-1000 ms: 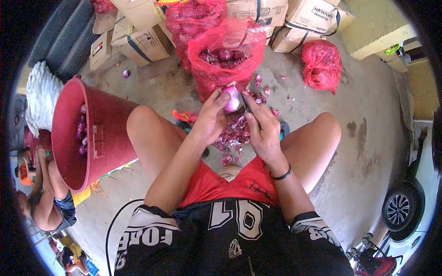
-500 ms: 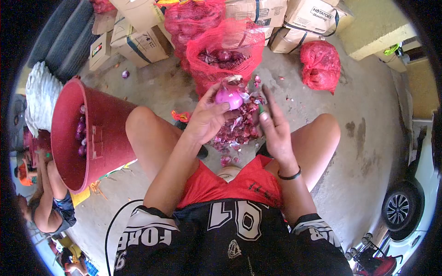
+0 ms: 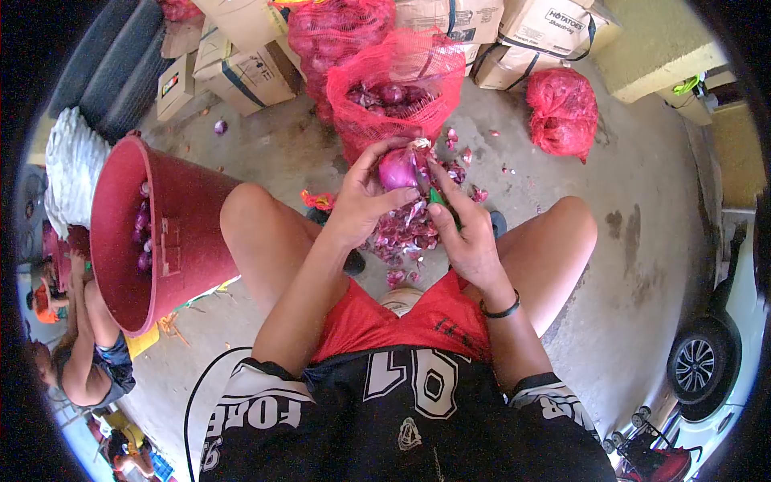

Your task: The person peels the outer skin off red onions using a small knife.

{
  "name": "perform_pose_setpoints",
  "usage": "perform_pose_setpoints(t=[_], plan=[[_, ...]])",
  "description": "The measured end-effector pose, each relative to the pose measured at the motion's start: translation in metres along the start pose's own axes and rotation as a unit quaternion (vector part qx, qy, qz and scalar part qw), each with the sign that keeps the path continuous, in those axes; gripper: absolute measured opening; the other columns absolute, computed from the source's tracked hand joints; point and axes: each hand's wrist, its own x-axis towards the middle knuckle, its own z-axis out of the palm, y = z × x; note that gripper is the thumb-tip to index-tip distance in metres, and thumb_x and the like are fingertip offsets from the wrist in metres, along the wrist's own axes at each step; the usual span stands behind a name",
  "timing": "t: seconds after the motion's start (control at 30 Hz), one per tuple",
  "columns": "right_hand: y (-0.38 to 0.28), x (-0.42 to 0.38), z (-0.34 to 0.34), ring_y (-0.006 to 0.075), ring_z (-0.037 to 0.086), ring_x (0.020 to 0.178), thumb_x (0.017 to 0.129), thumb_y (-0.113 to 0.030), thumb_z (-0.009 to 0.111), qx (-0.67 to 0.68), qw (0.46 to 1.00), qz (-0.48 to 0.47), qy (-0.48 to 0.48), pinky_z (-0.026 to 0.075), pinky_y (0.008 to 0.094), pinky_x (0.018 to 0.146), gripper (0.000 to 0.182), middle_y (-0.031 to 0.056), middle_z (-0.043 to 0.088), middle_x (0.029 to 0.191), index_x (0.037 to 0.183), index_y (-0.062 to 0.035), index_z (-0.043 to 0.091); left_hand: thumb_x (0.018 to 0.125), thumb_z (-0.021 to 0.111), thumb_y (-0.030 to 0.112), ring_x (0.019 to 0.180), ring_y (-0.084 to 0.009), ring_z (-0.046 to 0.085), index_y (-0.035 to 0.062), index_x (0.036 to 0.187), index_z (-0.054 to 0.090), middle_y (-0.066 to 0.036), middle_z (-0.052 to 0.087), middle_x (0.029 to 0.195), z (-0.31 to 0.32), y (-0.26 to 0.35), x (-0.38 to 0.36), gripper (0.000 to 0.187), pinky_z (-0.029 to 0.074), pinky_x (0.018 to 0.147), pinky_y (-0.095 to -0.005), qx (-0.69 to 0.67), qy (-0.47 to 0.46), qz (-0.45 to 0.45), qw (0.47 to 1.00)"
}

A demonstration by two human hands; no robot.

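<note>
A purple onion [image 3: 397, 170] with a pale top is held in my left hand [image 3: 365, 197], its fingers behind the bulb and its thumb in front. My right hand [image 3: 470, 233] grips a small knife with a green handle [image 3: 436, 197]; its fingertips reach the onion's right side. The blade is mostly hidden between hand and onion. Below both hands, a heap of onion skins [image 3: 405, 233] lies on the floor between my feet. Just beyond stands an open red mesh sack [image 3: 365, 120] with onions inside.
On the left is a large red tub [image 3: 197, 233] with onions in it. Cardboard boxes [image 3: 249, 76] and another full mesh sack [image 3: 333, 40] stand ahead. A tied red sack [image 3: 562, 112] sits at front right. A person [image 3: 92, 353] is at far left.
My right hand has moved left and up with the knife, from apart to against the onion. The onion is turned slightly in my left hand.
</note>
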Motion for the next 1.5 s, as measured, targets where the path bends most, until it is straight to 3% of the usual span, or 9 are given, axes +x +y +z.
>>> perform_pose_setpoints(t=[0.17,0.33,0.5,0.77,0.9,1.0,1.17,1.3,1.5], plan=[[0.003,-0.001,-0.003,0.0227,0.064,0.101,0.094,-0.006,0.053,-0.008,1.000,-0.009,-0.003,0.049,0.0336,0.089,0.042,0.0190,0.061,0.122,0.135,0.0001,0.047,0.075,0.072,-0.008,0.121,-0.0185,0.050,0.0036,0.133,0.044,-0.008,0.050,0.131,-0.001,0.000,0.001,0.066,0.042,0.104,-0.0351,-0.010,-0.017,-0.002,1.000],[0.005,-0.007,-0.003,0.0109,0.053,0.108,0.098,-0.009,0.049,0.195,0.970,0.143,-0.006,0.045,0.0303,0.094,0.045,0.0100,0.056,0.129,0.141,0.0000,0.040,0.075,0.072,-0.006,0.117,-0.0202,0.053,0.0056,0.137,0.039,-0.010,0.049,0.132,-0.001,-0.001,0.002,0.071,0.046,0.101,-0.0356,0.012,-0.020,0.011,1.000],[-0.002,-0.006,0.001,0.0136,0.042,0.124,0.097,-0.009,0.048,0.268,0.956,0.121,-0.025,0.037,0.0302,0.104,0.052,0.0098,0.045,0.141,0.146,0.0013,0.030,0.074,0.073,-0.008,0.121,-0.0181,0.050,0.0036,0.133,0.041,-0.008,0.049,0.131,0.003,0.003,0.002,0.068,0.042,0.104,-0.0344,0.066,-0.004,0.039,0.997],[0.008,-0.002,-0.003,0.0254,0.043,0.132,0.098,-0.011,0.046,0.100,0.994,0.005,-0.049,0.033,0.0347,0.108,0.047,0.0177,0.047,0.141,0.142,0.0016,0.038,0.072,0.075,-0.006,0.117,-0.0191,0.053,0.0055,0.135,0.040,-0.007,0.049,0.130,0.000,0.002,0.001,0.072,0.047,0.099,-0.0348,0.095,-0.043,0.019,0.994],[0.009,-0.007,-0.002,0.0180,0.054,0.112,0.099,-0.015,0.046,0.162,0.982,0.091,-0.041,0.040,0.0287,0.096,0.044,0.0115,0.054,0.132,0.141,-0.0003,0.042,0.072,0.075,-0.006,0.117,-0.0207,0.053,0.0057,0.136,0.039,-0.008,0.049,0.131,-0.001,0.000,0.001,0.074,0.050,0.097,-0.0365,0.044,-0.045,0.002,0.998],[0.013,-0.008,-0.003,0.0098,0.054,0.084,0.101,-0.018,0.046,0.259,0.957,0.126,-0.028,0.044,0.0227,0.074,0.044,0.0041,0.061,0.105,0.142,-0.0033,0.042,0.072,0.075,-0.005,0.117,-0.0223,0.053,0.0058,0.137,0.037,-0.010,0.049,0.131,-0.004,-0.003,0.000,0.076,0.050,0.097,-0.0379,0.010,-0.035,-0.006,0.999],[0.014,-0.008,-0.006,0.0027,0.039,0.060,0.102,-0.019,0.045,0.315,0.939,0.137,-0.013,0.033,0.0192,0.053,0.043,-0.0069,0.043,0.069,0.142,-0.0066,0.042,0.078,0.067,-0.008,0.119,-0.0231,0.053,0.0053,0.136,0.039,-0.012,0.050,0.130,-0.007,-0.003,0.000,0.065,0.045,0.102,-0.0394,-0.141,-0.048,-0.039,0.988],[0.015,-0.007,-0.012,0.0036,0.041,0.062,0.102,-0.018,0.044,0.272,0.955,0.115,-0.012,0.036,0.0194,0.055,0.043,-0.0052,0.049,0.076,0.143,-0.0056,0.041,0.080,0.069,0.003,0.124,-0.0274,0.051,0.0057,0.139,0.035,-0.014,0.050,0.134,-0.007,-0.003,-0.001,0.068,0.040,0.108,-0.0437,-0.190,-0.058,-0.062,0.978],[0.012,-0.004,-0.017,0.0041,0.040,0.067,0.101,-0.017,0.045,0.170,0.974,0.144,0.050,0.039,0.0186,0.063,0.049,-0.0008,0.056,0.099,0.147,-0.0040,0.033,0.079,0.069,0.001,0.120,-0.0285,0.054,0.0078,0.136,0.036,-0.013,0.050,0.134,-0.009,0.001,-0.002,0.066,0.042,0.105,-0.0453,-0.205,-0.036,-0.071,0.975]])
